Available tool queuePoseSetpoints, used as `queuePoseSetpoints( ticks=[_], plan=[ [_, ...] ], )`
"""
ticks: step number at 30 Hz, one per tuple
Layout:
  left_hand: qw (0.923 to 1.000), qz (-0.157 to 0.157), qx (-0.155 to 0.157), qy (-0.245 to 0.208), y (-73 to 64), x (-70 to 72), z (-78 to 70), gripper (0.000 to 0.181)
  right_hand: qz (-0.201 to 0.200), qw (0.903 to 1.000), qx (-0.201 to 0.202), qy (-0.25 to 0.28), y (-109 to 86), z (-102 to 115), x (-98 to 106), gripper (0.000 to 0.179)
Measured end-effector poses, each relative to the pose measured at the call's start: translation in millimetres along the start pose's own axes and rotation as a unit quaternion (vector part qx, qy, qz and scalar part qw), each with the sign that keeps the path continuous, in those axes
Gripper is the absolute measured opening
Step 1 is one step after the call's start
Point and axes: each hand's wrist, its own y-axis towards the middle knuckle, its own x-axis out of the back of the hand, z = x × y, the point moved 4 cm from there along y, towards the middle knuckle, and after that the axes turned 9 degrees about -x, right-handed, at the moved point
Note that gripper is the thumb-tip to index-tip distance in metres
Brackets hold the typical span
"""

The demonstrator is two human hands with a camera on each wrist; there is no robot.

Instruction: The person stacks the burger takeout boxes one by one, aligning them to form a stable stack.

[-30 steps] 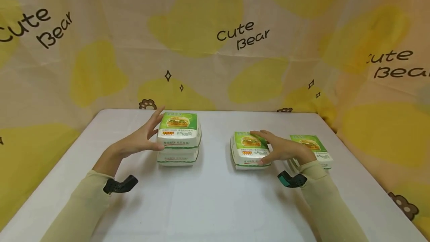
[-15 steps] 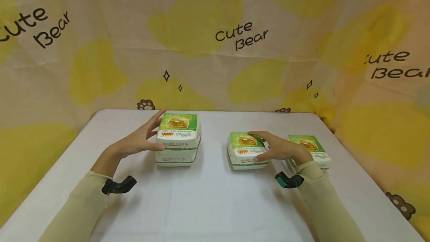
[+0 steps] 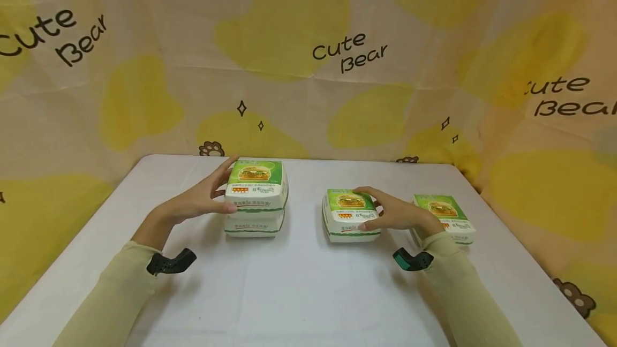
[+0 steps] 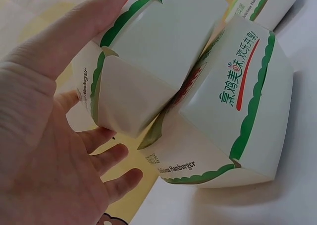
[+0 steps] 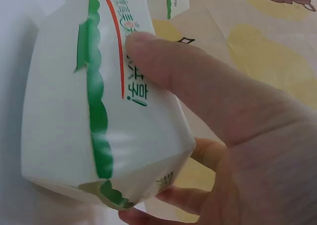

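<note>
Two white-and-green burger boxes stand stacked left of centre in the head view. My left hand [image 3: 201,197] grips the upper burger box [image 3: 255,181], thumb at the front and fingers reaching round its left side and back. Beneath it sits the lower burger box [image 3: 253,225], also plain in the left wrist view with its green scalloped edge. Right of the stack, my right hand [image 3: 392,211] holds a single burger box [image 3: 349,218] low at the table. In the right wrist view, the thumb lies on the printed front of that burger box [image 5: 59,111] and fingers curl behind.
Another burger box [image 3: 445,213] stands at the right, partly hidden behind the right wrist. All the boxes are on a white table [image 3: 289,293]. A patterned cloth backdrop [image 3: 284,25] rises behind the table and along both sides.
My right hand has moved its burger box left, a little closer to the stack. My left hand and the stacked boxes have stayed nearly in place.
</note>
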Motion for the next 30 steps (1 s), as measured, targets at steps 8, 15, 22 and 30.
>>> queuePoseSetpoints(
  ticks=[8, 15, 22, 30],
  plan=[
    [1.0000, -0.002, 0.007, 0.005, -1.2, -2.0, -0.8, 0.116, -0.056, 0.9975, 0.004, 0.041, 4.8, 1.2, 1.9, 0.092],
    [0.9999, 0.001, 0.000, 0.011, 1.0, -2.4, -2.9, 0.117, -0.106, 0.9914, 0.027, 0.072, 4.3, 9.0, 9.8, 0.091],
    [1.0000, 0.003, 0.001, 0.007, 2.9, -2.2, -4.2, 0.116, -0.112, 0.9872, 0.095, 0.064, -2.9, 19.5, 12.3, 0.084],
    [1.0000, 0.003, -0.003, 0.003, 2.1, -2.2, -3.0, 0.115, -0.100, 0.9821, 0.135, 0.084, -9.3, 43.9, 16.4, 0.082]
  ],
)
